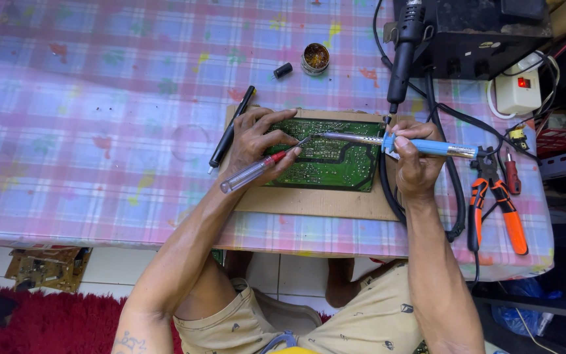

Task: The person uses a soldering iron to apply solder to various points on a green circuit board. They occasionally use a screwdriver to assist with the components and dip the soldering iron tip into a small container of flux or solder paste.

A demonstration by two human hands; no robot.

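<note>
Around us on the checked surface (99, 98) lie a black pen (230, 128), a small solder tin (315, 58), orange-handled pliers (498, 203) and a black station (473, 33) whose cables (450, 177) trail past our right wrist. The green circuit board (325, 162) rests on a cardboard sheet (322, 200) between our hands. Our left hand (253, 141) is closed on a clear-handled screwdriver (257, 169) with its tip on the board, and our right hand (414, 157) grips a blue soldering iron (401, 142) pointing there too.
</note>
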